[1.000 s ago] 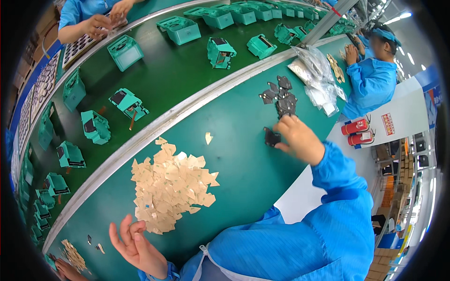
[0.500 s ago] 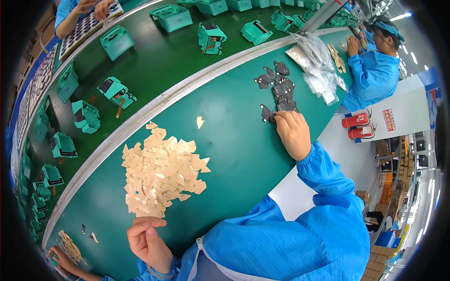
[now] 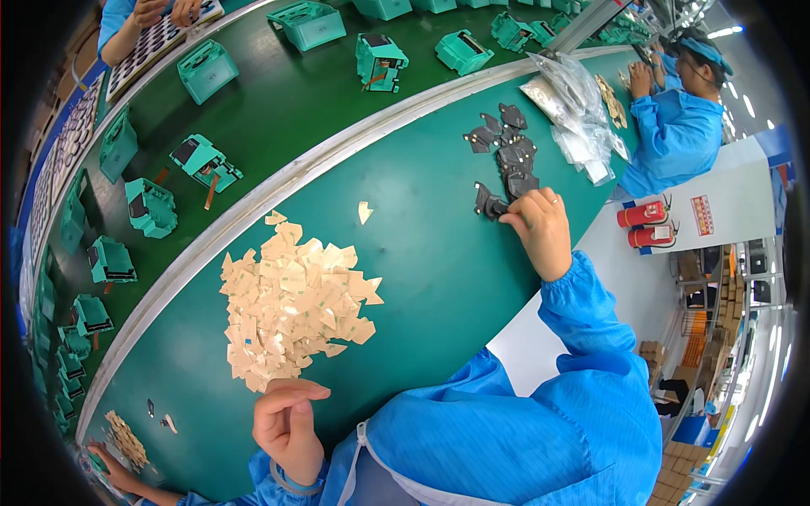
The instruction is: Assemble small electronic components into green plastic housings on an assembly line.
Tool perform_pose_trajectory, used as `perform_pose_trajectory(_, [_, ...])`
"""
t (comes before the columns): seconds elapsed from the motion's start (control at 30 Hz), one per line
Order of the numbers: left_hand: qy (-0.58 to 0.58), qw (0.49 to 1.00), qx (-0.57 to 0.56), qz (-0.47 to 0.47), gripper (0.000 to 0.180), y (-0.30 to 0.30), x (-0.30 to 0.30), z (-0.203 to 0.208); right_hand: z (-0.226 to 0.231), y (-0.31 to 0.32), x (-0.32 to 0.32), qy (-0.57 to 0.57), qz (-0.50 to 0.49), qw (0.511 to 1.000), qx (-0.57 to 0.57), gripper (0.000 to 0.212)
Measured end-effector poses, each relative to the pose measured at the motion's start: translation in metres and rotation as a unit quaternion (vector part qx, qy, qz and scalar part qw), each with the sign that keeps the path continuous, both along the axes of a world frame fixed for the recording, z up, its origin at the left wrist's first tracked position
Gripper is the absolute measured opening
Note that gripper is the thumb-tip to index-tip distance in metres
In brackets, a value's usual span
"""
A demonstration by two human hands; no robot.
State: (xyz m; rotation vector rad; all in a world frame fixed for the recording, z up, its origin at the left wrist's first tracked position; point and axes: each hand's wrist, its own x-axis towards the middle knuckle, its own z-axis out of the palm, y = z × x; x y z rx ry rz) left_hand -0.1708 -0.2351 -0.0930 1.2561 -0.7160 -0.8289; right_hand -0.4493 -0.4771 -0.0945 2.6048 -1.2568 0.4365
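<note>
My right hand (image 3: 544, 232) is at the lower end of a cluster of small black plastic parts (image 3: 516, 156). Its thumb and fingertips pinch one black plastic part (image 3: 498, 209), partly covered by the fingers. Close by lies another black part with small metal-coloured spots (image 3: 483, 196). My left hand (image 3: 289, 428) hovers near the front of a heap of cream-coloured adhesive pieces (image 3: 291, 295), fingers curled and thumb against them. Whatever it holds, if anything, is hidden. One loose cream piece (image 3: 364, 212) lies on the green table (image 3: 422, 278), apart from the heap.
Beyond a metal rail (image 3: 278, 190), green fixtures (image 3: 207, 162) stand on a dark green conveyor. Clear plastic bags (image 3: 582, 126) lie at the right. A co-worker in blue (image 3: 675, 135) sits past them; other workers' hands show at top left and lower left. Red fire extinguishers (image 3: 645, 215) stand beyond.
My right hand has shifted slightly right, its fingertips now pinching a black part. My left hand has moved a little right and up. The whole view has shifted slightly.
</note>
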Motion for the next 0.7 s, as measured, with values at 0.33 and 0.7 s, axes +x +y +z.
perform_pose_trajectory(0.33, [0.028, 0.994, -0.008, -0.107, 0.025, -0.012, 0.001, -0.003, 0.038, 0.033, 0.057, -0.269, 0.041, 0.899, 0.343, 0.014])
perform_pose_trajectory(0.7, [0.098, 0.984, 0.01, -0.149, 0.018, -0.021, 0.011, -0.021, 0.049, 0.075, 0.162, -0.164, 0.306, 0.766, 0.542, 0.023])
